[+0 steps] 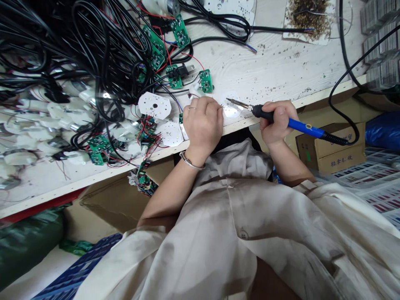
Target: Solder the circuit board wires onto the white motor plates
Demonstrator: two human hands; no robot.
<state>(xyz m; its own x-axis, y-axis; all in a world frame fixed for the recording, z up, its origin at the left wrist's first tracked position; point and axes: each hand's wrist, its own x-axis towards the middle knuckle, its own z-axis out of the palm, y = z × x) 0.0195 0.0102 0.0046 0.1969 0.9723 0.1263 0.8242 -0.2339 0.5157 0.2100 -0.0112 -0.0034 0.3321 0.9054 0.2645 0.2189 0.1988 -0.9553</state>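
Note:
My right hand (279, 121) is closed round the blue and black handle of a soldering iron (304, 128). The iron's metal tip points left, over a white LED board (231, 106) near the table edge. My left hand (204, 121), wearing a ring and a bracelet, is bent with its fingers curled beside that board's left side. What its fingertips pinch is hidden, though thin wire ends show near them. Behind it lies a small green circuit board (206, 81) with a red wire. Two more white LED boards (154, 106) lie to its left.
Black power cables (103, 50) and white motor parts (59, 112) with green boards crowd the table's left. A card with brown solder debris (308, 18) lies at the back right. The iron's cord (336, 83) loops at right. Cardboard boxes (331, 148) stand below the table edge.

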